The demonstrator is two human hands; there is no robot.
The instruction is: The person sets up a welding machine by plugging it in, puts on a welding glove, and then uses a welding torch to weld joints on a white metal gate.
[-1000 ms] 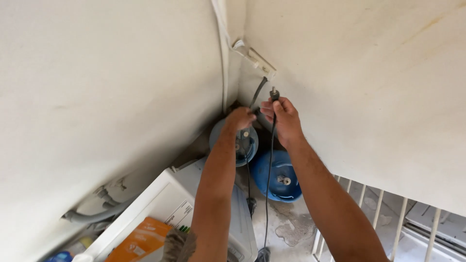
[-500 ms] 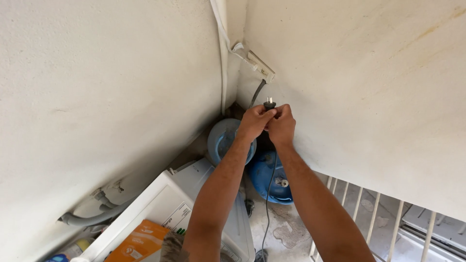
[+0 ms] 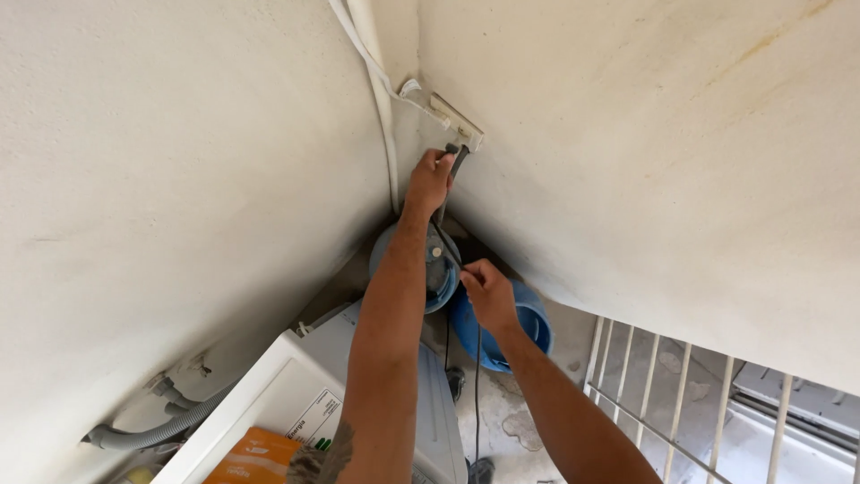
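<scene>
Rough white plaster walls (image 3: 161, 179) meet in a corner, seen from above, with a tiled floor far below. Up in that corner the left hand (image 3: 430, 179) is closed around the top of a thin dark cable (image 3: 448, 193), right under a small white wall fitting (image 3: 455, 118) mounted on the right-hand wall; the grip sits close to the fitting, seemingly to steady the cable's end there. Lower down, the right hand (image 3: 488, 291) is curled around the same cable, pinching it so that the run between the hands stays fairly taut, while the rest hangs straight down toward the floor. A white conduit (image 3: 383, 108) follows the corner beside the left hand.

Behind the forearms stand two round blue plastic containers (image 3: 528, 327), tucked against the wall base. Nearer the camera is a white washing machine (image 3: 269, 403) with a small white rectangular label on its top edge, and an orange package (image 3: 253, 457) lies on it at the lower left. A grey corrugated hose (image 3: 148, 435) curves along the left wall. White metal railing bars (image 3: 681, 394) stand at the lower right.
</scene>
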